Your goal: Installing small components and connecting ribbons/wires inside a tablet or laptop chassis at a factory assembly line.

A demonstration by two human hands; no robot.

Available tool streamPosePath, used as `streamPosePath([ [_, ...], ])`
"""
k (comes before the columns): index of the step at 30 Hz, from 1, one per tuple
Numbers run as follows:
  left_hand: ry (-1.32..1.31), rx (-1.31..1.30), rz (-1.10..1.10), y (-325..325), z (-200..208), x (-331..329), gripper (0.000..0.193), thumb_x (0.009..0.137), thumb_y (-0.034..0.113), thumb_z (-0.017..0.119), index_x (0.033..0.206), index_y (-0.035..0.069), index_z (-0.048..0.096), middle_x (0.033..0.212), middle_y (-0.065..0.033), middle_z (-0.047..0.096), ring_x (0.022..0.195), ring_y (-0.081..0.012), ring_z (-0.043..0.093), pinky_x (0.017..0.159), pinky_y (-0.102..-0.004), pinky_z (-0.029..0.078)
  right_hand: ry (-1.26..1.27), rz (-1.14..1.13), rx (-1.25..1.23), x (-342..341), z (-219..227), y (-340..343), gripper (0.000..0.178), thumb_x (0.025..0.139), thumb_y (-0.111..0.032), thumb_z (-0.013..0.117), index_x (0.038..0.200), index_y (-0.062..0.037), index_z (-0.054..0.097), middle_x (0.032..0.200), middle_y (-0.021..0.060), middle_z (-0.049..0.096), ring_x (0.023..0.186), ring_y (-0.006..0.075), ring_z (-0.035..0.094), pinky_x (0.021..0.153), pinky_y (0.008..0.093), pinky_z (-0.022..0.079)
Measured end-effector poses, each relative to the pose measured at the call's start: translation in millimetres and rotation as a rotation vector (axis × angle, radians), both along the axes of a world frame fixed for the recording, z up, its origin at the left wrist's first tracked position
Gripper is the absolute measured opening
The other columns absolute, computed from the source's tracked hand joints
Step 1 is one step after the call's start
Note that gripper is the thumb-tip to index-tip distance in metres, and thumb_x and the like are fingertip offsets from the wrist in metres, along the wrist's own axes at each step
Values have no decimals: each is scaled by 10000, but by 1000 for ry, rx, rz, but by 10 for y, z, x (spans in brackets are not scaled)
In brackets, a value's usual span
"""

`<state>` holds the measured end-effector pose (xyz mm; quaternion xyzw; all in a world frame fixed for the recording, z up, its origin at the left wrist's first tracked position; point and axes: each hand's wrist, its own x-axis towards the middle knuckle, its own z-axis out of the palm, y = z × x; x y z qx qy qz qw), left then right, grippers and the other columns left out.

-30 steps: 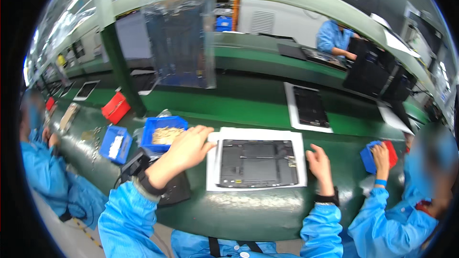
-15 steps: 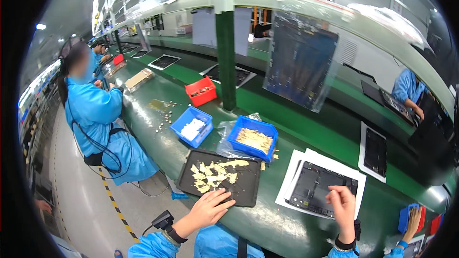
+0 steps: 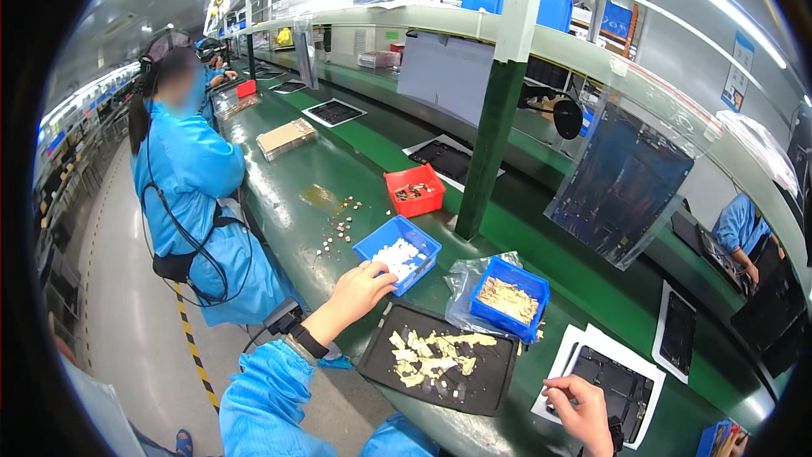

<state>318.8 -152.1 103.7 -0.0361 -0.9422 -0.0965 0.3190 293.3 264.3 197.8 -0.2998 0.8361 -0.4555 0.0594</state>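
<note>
My left hand (image 3: 362, 291) reaches over the near edge of a blue bin (image 3: 365, 247) of small white pieces (image 3: 400, 257). Its fingers are loosely stretched, the tips by the pieces, with nothing visible in them. Close to a flat black device housing (image 3: 622, 398) is my right hand (image 3: 584, 413), thumb and forefinger pinched; whatever they hold, if anything, is too small to make out. The housing lies on white sheets (image 3: 550, 402). Between my hands sits a black tray (image 3: 372, 361) with torn, pale yellow strips (image 3: 436, 354).
A second blue bin (image 3: 541, 294) holds tan pieces and stands on clear plastic. Behind are a red bin (image 3: 430, 179) of small parts and a green post (image 3: 489, 161). Loose bits (image 3: 345, 224) dot the green bench (image 3: 283, 195). A co-worker in blue (image 3: 190, 178) sits at left.
My left hand has left the black tray and moved forward to the blue bin of white pieces. My right hand remains near the housing, fingers pinched. The view has shifted to the left.
</note>
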Motion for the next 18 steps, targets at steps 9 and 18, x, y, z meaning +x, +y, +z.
streamPosePath([
  [9, 113, -55, 101, -343, -63, -133, 163, 752, 195, 695, 903, 141, 671, 919, -32, 587, 820, -226, 606, 701, -347, 503, -295, -47, 51, -78, 52, -96, 255, 901, -128, 606, 1104, 26, 623, 926, 71, 666, 814, 121, 603, 690, 237, 472],
  [18, 130, -42, 119, -554, -13, -241, 135, 778, 187, 680, 901, 133, 660, 911, -42, 582, 830, -253, 605, 720, -367, 504, -185, -43, -60, -108, -37, -114, 165, 912, -77, 574, 1035, 7, 645, 777, 20, 643, 689, 62, 572, 580, 199, 441],
])
